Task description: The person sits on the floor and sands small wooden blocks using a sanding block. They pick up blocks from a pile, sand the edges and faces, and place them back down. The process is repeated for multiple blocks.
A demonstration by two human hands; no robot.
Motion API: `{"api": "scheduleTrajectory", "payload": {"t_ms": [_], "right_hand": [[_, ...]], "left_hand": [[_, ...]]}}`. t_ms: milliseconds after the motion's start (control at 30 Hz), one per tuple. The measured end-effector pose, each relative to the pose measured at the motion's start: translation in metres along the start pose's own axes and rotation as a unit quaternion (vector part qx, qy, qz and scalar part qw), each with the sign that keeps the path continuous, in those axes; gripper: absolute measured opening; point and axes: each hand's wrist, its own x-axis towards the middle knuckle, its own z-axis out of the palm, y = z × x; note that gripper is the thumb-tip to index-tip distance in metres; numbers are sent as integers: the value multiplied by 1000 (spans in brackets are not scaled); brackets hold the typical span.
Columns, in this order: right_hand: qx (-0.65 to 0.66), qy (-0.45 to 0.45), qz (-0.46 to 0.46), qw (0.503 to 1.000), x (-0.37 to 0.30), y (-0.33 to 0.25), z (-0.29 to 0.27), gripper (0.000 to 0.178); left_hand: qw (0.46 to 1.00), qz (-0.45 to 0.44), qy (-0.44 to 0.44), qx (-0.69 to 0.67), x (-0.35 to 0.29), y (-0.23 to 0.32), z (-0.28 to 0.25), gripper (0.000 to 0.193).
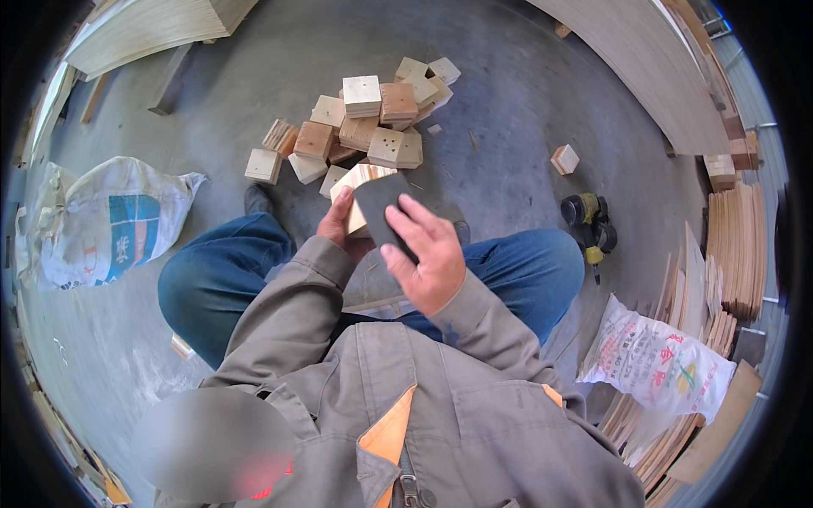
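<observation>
Wood block (360,178) under dark gray sheet (377,203), above lap

Concrete floor (517,110) across most of the view. At upper right, big stack of pale wood panels (635,68); at upper left, second pale panel stack (161,34). Nearest the camera, gray-brown work jacket (500,440) and blue jeans (212,271): seated low, knees bent and spread.

Off to the left on the floor, crumpled white sack with blue panel (85,203). Along the right edge, bundle of thin wood strips (735,250); lower down, white sack with red print (656,360). Beyond the knees, loose heap of squared wood blocks (360,131), some tan, some paler, a few with dark holes. Just right of the right knee, yellow-and-black power drill (579,209) on the floor.

Left hand (336,223): gripping the block from its left side, thumb up. Tilted between the knees, just short of the heap. Right hand (428,258): fingers spread over the sheet, against the block. Can't tell if pinching or only pressing.

Smallest: lone pale block (565,159), well right of the heap; wood chip (434,129) near the heap.
</observation>
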Motion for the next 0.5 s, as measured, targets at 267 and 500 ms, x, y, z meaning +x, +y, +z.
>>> {"api": "scheduleTrajectory", "payload": {"t_ms": [267, 500], "right_hand": [[-49, 46, 52, 996, 50, 70, 20, 45], [-22, 43, 4, 999, 10, 29, 1, 46]], "left_hand": [[995, -79, 7, 68, -11, -7, 14, 73], [998, -32, -3, 52, -6, -3, 4, 71]]}}
